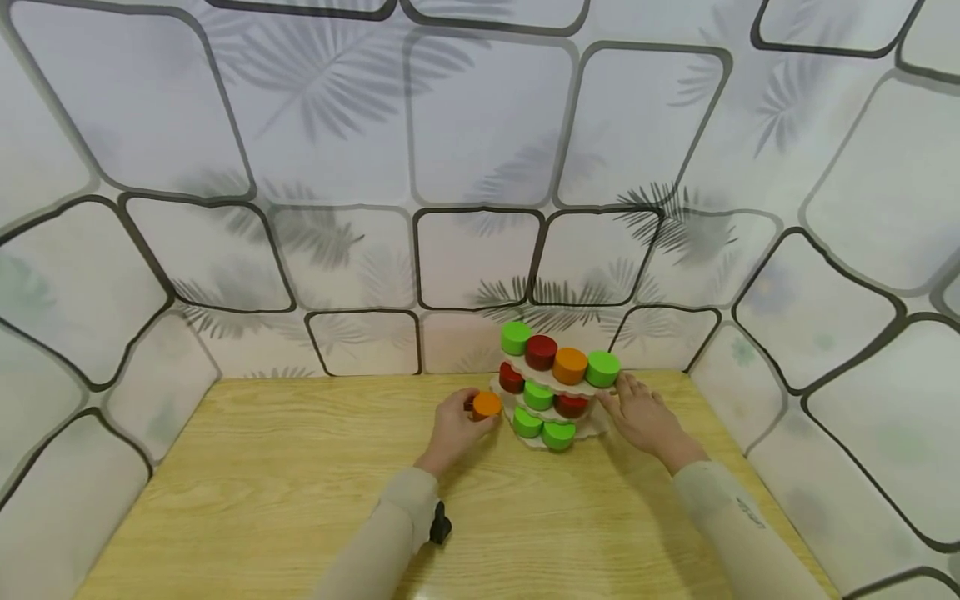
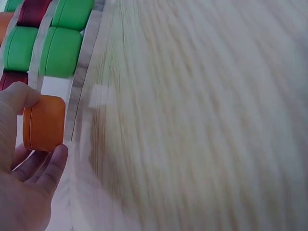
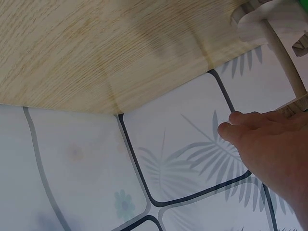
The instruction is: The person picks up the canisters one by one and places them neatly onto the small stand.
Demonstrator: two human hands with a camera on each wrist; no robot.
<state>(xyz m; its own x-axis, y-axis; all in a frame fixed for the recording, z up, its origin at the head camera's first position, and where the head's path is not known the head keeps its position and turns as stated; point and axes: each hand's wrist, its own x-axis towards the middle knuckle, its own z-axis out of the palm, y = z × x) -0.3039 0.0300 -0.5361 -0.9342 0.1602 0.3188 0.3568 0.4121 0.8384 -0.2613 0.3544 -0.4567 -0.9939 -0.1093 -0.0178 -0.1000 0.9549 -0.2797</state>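
In the head view a tiered wooden stand (image 1: 592,429) carries short green, dark red and orange cylinders on three levels. My left hand (image 1: 453,433) pinches an orange cylinder (image 1: 487,406) just left of the stand. Seen from the left wrist, this cylinder (image 2: 45,122) has a seam near one end, with the thumb above and fingers below. It overlaps the lowest level there, close to a green cylinder (image 2: 61,52). At the stand's right side, my right hand (image 1: 647,421) touches the upper level's edge with fairly straight fingers. The right wrist view shows that hand (image 3: 269,144) against the wooden edge.
Behind the stand rises a wall (image 1: 480,267) with a stone outline and leaf pattern, and similar side panels flank the table. The wood-grain table (image 1: 300,483) extends left of the stand. A slanted wooden post (image 3: 284,60) stands between levels. A black item (image 1: 440,525) sits at my left cuff.
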